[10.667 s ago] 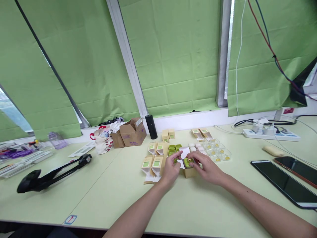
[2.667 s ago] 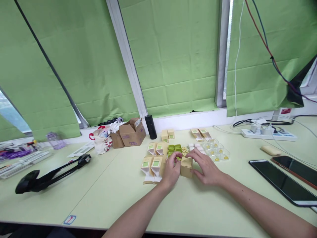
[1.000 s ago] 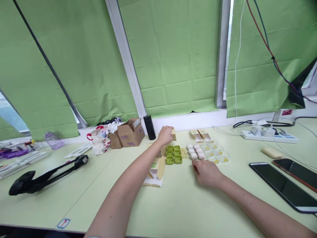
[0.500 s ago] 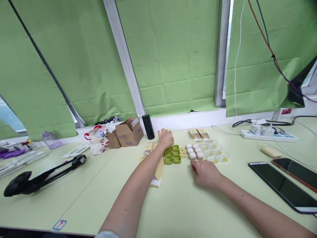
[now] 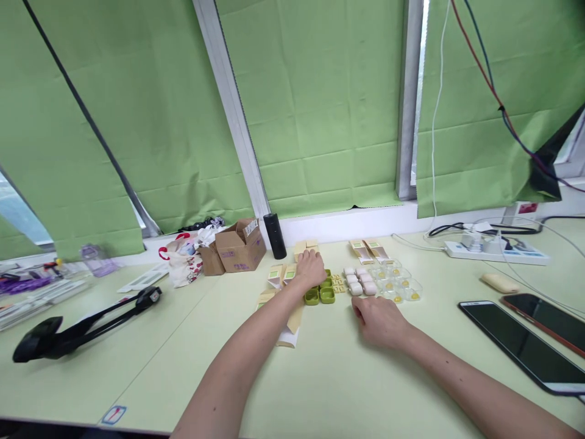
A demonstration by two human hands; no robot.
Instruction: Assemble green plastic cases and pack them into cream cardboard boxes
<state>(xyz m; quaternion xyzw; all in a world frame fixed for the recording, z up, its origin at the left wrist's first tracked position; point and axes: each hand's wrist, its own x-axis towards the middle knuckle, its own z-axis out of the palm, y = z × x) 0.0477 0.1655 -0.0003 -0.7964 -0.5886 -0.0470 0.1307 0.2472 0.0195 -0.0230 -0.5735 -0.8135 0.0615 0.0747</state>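
My left hand (image 5: 311,268) reaches forward over the block of small green square containers (image 5: 326,295), its fingers bent down at the far left part of them. It covers some of the containers, and no held thing shows. My right hand (image 5: 380,320) rests on the table, closed in a loose fist, just in front of rows of small white and pink rounded pieces (image 5: 365,286). Small yellow pieces (image 5: 338,283) lie between these and the green containers. Clear domed cups with yellow centres (image 5: 402,283) stand to the right. Flattened cream card boxes (image 5: 275,276) lie beside and under my left forearm.
More cream card boxes (image 5: 368,250) lie at the back. A black cylinder (image 5: 275,236) and a cardboard box (image 5: 241,247) stand by the wall. Two phones (image 5: 521,341) and a power strip (image 5: 498,251) are at right. A black strapped device (image 5: 86,326) lies left.
My left hand has moved back toward me and right, from the card boxes behind onto the green containers, uncovering those boxes. My right hand has stayed in place.
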